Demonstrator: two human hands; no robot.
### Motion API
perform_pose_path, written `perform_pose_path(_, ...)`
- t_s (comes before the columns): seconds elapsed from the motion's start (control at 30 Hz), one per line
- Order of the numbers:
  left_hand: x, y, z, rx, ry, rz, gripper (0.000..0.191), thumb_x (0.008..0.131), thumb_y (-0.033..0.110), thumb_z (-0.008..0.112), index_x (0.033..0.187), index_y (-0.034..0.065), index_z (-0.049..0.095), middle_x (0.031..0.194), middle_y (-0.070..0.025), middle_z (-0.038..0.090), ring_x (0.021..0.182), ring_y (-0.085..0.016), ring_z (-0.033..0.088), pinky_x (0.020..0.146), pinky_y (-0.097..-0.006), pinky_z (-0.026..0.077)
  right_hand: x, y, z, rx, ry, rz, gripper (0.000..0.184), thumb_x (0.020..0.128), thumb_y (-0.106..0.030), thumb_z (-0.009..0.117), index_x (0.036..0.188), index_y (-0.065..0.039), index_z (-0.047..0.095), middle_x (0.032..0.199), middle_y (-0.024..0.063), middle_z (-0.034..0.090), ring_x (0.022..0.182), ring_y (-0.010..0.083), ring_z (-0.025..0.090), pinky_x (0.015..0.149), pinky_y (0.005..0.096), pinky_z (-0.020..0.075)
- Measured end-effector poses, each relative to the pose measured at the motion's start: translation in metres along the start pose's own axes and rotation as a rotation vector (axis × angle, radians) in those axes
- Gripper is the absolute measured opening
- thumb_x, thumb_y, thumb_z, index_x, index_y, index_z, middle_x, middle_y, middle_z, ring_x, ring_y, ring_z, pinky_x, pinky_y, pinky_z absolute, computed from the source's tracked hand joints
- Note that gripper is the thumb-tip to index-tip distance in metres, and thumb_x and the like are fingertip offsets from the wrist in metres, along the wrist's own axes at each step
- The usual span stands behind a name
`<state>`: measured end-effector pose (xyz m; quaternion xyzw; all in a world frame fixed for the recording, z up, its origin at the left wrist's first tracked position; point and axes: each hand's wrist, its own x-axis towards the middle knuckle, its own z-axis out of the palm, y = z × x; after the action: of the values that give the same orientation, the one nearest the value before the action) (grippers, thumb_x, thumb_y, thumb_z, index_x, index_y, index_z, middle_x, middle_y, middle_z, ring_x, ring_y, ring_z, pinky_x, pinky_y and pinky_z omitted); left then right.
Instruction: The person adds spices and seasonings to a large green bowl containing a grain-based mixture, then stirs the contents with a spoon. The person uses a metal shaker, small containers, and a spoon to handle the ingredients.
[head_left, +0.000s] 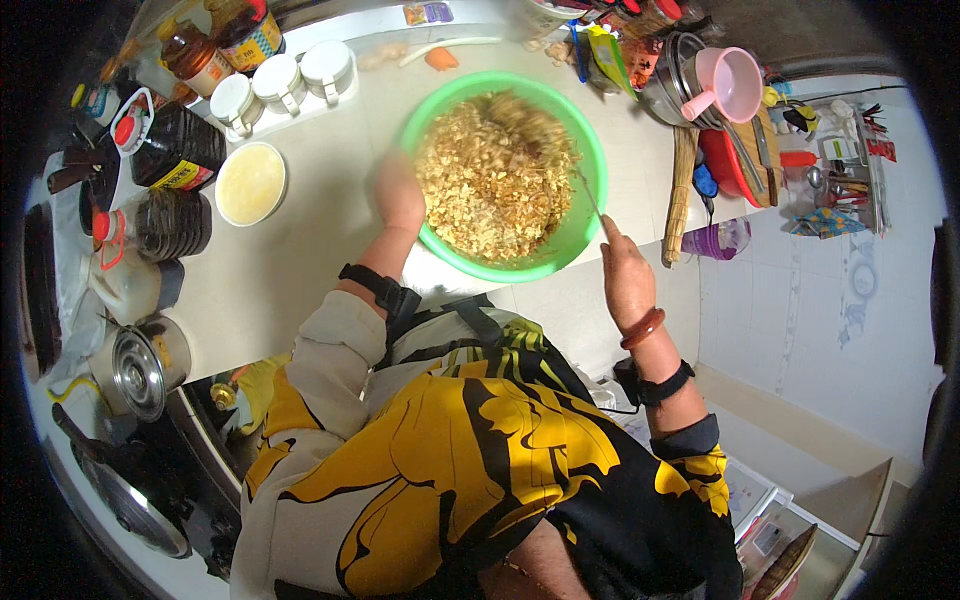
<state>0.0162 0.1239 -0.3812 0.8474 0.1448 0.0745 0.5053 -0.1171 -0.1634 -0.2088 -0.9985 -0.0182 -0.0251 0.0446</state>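
A large green plastic basin (598, 161) stands at the counter's front edge, partly filled with a chopped yellow and brown food mixture (487, 202). My right hand (628, 274), at the basin's right side, is closed around the handle of a thin metal utensil (590, 189); its far end is hidden in the mixture. Near the top of the basin part of the mixture is blurred. My left hand (399, 193) is at the basin's left rim, its fingers blurred, so their hold on the rim is unclear.
A bowl of pale yellow contents (250, 184) sits left, near lidded white jars (278, 82) and dark bottles (180, 146). Behind the basin lies a carrot piece (442, 58). A pink ladle (729, 85) rests on metal bowls at right. A lidded steel pot (140, 373) stands lower left.
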Motion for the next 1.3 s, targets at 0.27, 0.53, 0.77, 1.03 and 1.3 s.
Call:
perform_pose_path(0.27, 0.0, 0.004, 0.001, -0.025, 0.042, -0.033, 0.03, 0.101, 0.02, 0.043, 0.096, -0.0026, 0.061, 0.098, -0.0229, 0.065, 0.093, -0.04, 0.061, 0.08, -0.0467, 0.046, -0.045, 0.009, -0.017, -0.227, -0.47, 0.126, 0.062, 0.097, -0.015, 0.053, 0.154, -0.028, 0.033, 0.09, 0.0144, 0.059, 0.07, 0.037, 0.065, 0.061, 0.0466, 0.0552)
perform_pose_path(0.53, -0.001, 0.008, -0.001, -0.024, 0.015, -0.089, 0.036, 0.103, 0.025, 0.039, 0.099, -0.0037, 0.061, 0.102, -0.0247, 0.065, 0.096, -0.041, 0.061, 0.083, -0.0469, 0.046, -0.06, 0.012, -0.059, 0.089, -0.359, -0.01, 0.05, 0.096, -0.021, 0.059, 0.144, -0.033, 0.05, 0.078, 0.0121, 0.058, 0.068, 0.0331, 0.063, 0.062, 0.045, 0.0547)
perform_pose_path(0.77, 0.001, 0.003, -0.002, -0.015, 0.007, -0.027, 0.03, 0.101, 0.02, 0.042, 0.098, -0.0022, 0.062, 0.101, -0.0241, 0.065, 0.096, -0.041, 0.061, 0.082, -0.0465, 0.046, -0.025, 0.013, -0.025, 0.181, -0.279, 0.096, 0.043, 0.097, -0.015, 0.058, 0.139, -0.026, 0.057, 0.078, 0.0188, 0.064, 0.069, 0.0364, 0.063, 0.065, 0.0451, 0.0521)
perform_pose_path(1.03, -0.003, 0.009, -0.002, -0.031, 0.012, -0.043, 0.03, 0.101, 0.02, 0.042, 0.099, -0.0023, 0.061, 0.1, -0.022, 0.065, 0.096, -0.04, 0.061, 0.082, -0.0457, 0.047, 0.013, 0.007, -0.033, 0.168, -0.152, 0.063, 0.047, 0.098, -0.014, 0.056, 0.143, -0.025, 0.052, 0.076, 0.0196, 0.061, 0.069, 0.0341, 0.063, 0.065, 0.0441, 0.0513)
perform_pose_path(1.3, -0.001, 0.008, -0.002, -0.027, 0.01, -0.095, 0.033, 0.102, 0.025, 0.042, 0.101, -0.0022, 0.061, 0.103, -0.0234, 0.065, 0.097, -0.04, 0.061, 0.084, -0.0466, 0.046, -0.016, -0.003, -0.008, -0.146, -0.389, -0.065, 0.059, 0.095, -0.01, 0.052, 0.149, -0.032, 0.041, 0.083, 0.0148, 0.062, 0.064, 0.0342, 0.065, 0.056, 0.0443, 0.0554)
